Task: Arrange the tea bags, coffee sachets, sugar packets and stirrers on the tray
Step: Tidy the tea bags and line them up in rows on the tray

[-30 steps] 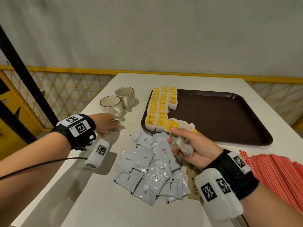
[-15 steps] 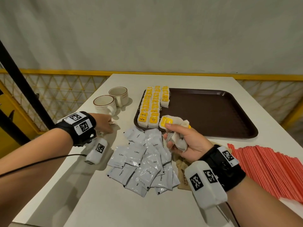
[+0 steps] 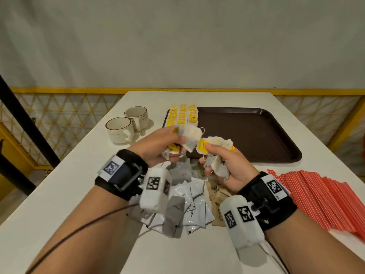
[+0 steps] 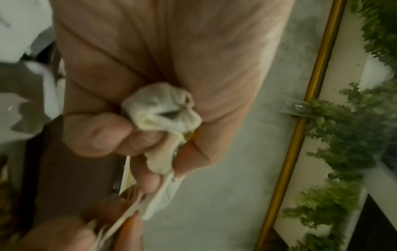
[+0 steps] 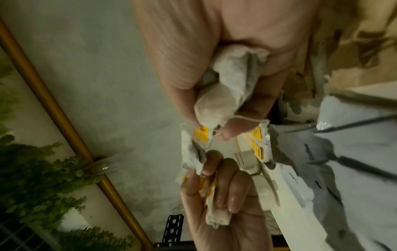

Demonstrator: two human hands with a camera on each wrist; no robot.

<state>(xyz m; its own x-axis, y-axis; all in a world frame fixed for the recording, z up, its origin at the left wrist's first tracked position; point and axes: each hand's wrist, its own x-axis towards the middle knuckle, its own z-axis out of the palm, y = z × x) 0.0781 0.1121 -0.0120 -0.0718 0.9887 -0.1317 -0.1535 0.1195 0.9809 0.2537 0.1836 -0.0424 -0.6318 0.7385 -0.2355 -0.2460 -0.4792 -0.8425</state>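
Both my hands clutch tea bags mid-frame above the coffee sachets point(image 3: 183, 196): left hand point(image 3: 158, 147) & right hand point(image 3: 227, 161), fingers curled tight round bunches. Risk: strings tangle btwn bunches, bags drop short of tray point(image 3: 256, 135).

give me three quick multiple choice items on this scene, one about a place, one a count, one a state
1. Where are the yellow-tagged tea bag rows?
A. left end of the dark brown plastic tray
B. inside a cup
C. on the stirrers

2. How many cream ceramic cups stand on the white table?
A. one
B. two
C. four

3. What is the left hand doing?
A. resting flat
B. gripping loose tea bags
C. holding a cup

Answers: 1 A, rows line the tray's left end; 2 B, two cups stand side by side; 3 B, fingers curl round bags.
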